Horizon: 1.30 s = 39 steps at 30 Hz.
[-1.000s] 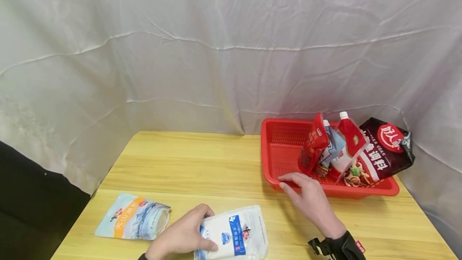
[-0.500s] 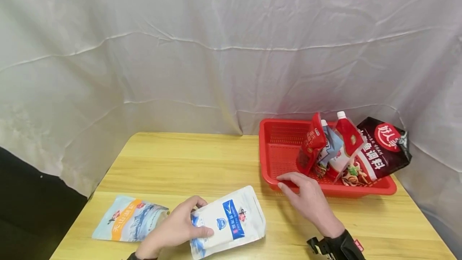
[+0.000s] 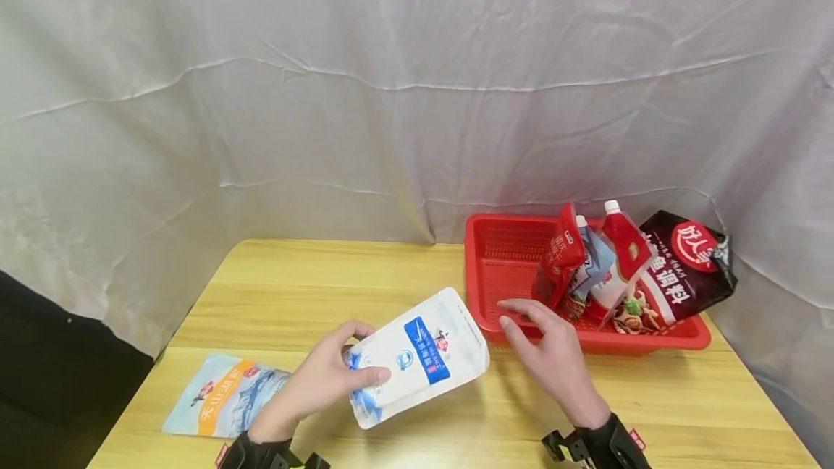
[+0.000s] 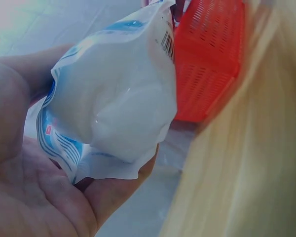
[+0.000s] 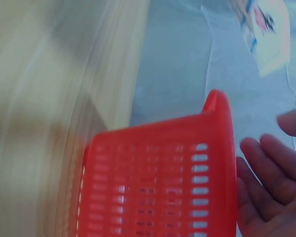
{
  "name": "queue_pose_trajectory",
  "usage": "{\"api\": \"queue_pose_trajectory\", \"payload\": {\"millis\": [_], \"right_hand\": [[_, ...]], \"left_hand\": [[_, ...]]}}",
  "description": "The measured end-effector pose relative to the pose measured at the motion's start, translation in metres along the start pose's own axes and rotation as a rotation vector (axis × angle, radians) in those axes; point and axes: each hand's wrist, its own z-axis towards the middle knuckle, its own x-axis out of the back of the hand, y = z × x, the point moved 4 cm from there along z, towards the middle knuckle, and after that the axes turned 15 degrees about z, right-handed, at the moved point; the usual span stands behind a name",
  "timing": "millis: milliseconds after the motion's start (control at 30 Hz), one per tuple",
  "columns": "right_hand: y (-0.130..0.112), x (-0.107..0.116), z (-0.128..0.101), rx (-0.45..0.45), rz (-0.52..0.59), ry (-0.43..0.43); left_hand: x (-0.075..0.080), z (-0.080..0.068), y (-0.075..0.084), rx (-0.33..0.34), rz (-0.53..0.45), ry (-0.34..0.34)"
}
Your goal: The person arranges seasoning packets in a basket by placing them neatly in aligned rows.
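Left hand [image 3: 313, 386] grips the white pouch [image 3: 417, 357] by its lower end, thumb on the printed face, fingers curled behind; left wrist view shows the pouch [image 4: 113, 98] resting in the palm [image 4: 34, 197]. Pouch is lifted clear of the tabletop [image 3: 365, 273], tilted, top end pointing toward the basket [image 3: 495, 252], top corner just beside the basket's near left corner. Touching or not: cannot tell.

Right hand [image 3: 547, 353] holds nothing, fingers loosely spread, fingertips [image 3: 504, 306] at the basket's near rim, close to its near left corner. Right wrist view shows the fingers [image 5: 266, 173] relaxed, just beside the basket's outer wall [image 5: 153, 187]; contact not clear there, frame is motion-blurred.

Basket sits at the tabletop's far right corner. Inside, packed toward its right side: red spout pouch [image 3: 563, 255], blue-white pouch [image 3: 596, 263], second red spout pouch [image 3: 622, 248], all leaning left. Dark bag [image 3: 684, 270] lies over the basket's right rim. Basket's left half shows bare mesh.

A blue-orange pouch [image 3: 221, 396] lies flat at the tabletop's near left corner, just left of the left hand, partly hidden by the wrist.

White cloth [image 3: 391, 93] hangs behind the table.
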Motion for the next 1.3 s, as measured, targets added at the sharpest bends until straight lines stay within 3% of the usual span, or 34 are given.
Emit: {"api": "queue_pose_trajectory", "payload": {"millis": [333,633,933,1300], "right_hand": [[-0.008,-0.013,-0.001,-0.194,0.363,0.038],[-0.019,-0.032,-0.002,-0.333,0.674,0.086],[-0.024,-0.05,-0.002,-0.437,0.801,0.12],[-0.021,-0.061,0.001,-0.561,0.888,0.153]], "left_hand": [[0.003,0.023,0.02,-0.061,-0.004,0.059],[0.001,0.039,0.032,-0.059,-0.052,0.117],[-0.002,0.048,0.038,-0.039,-0.065,0.18],[-0.008,0.057,0.039,-0.025,-0.051,0.206]]}}
